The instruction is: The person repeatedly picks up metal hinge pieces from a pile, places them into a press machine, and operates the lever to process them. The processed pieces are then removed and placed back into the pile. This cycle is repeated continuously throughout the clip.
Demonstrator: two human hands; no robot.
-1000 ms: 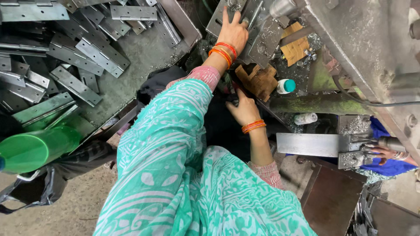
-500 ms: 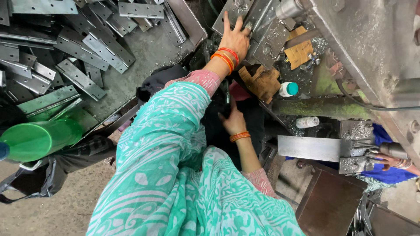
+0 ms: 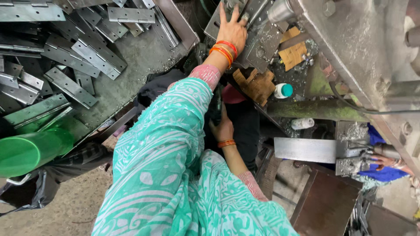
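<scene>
So the left hand [image 3: 232, 29] is up at 12 o'clock, fingers spread and pressed flat on a grey metal hinge plate [image 3: 218, 22] lying on the machine bed [image 3: 267, 52], not gripping it, more pinning it down with the palm. The right hand [image 3: 222, 127] is low, about dead centre, wrapped around a dark handle or lever [image 3: 215, 107] under the bed; fingers look curled around it, but the green patterned sleeve [image 3: 166, 144] covers part of it, so I can't tell how firmly they close. To do this bit well, I'd say keep the flat hand's fingertips on the plate's outer part and away from the steel tooling [image 3: 280, 11] at 1 o'clock, push the plate square against whatever stop is back there, and only work the lever once the plate sits flush. Metal shavings are scattered all over the bed, so any chip under the plate could tilt it, worth a quick sweep. The bangles on both wrists hang close to the edges, something to watch. Off at 10 o'clock there's the tray [image 3: 175, 26] piled with hinges [image 3: 96, 57], and a green plastic container [image 3: 30, 150] at 8 o'clock. A brown work glove [image 3: 256, 85] lies unused just right of centre.
</scene>
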